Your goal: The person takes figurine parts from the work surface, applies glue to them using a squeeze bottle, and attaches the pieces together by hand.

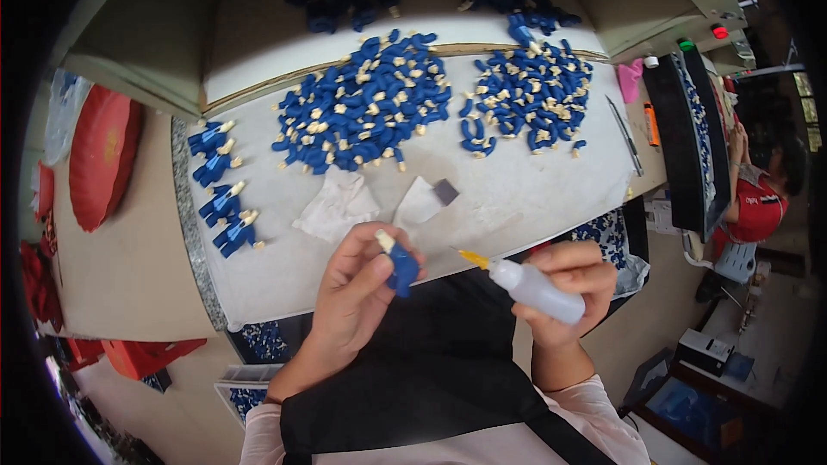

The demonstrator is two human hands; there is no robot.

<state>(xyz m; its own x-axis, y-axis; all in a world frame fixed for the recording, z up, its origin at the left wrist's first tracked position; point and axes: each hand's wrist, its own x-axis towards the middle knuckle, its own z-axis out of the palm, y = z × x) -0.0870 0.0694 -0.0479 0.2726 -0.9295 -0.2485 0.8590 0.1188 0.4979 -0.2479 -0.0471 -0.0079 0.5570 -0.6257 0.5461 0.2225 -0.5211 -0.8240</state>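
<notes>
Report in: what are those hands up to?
Left hand: holding small blue-and-cream piece. Right hand: holding squeeze bottle, yellow nozzle apart from the piece. Nothing visible between them.

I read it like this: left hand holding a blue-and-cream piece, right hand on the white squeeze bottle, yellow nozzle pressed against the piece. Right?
Not quite: the yellow nozzle is apart from the blue-and-cream piece in the left hand; the head view shows a gap. The right hand does hold the white squeeze bottle.

Blue piece [402,274] (cream-ended), white bottle [534,289] — tilted
</notes>
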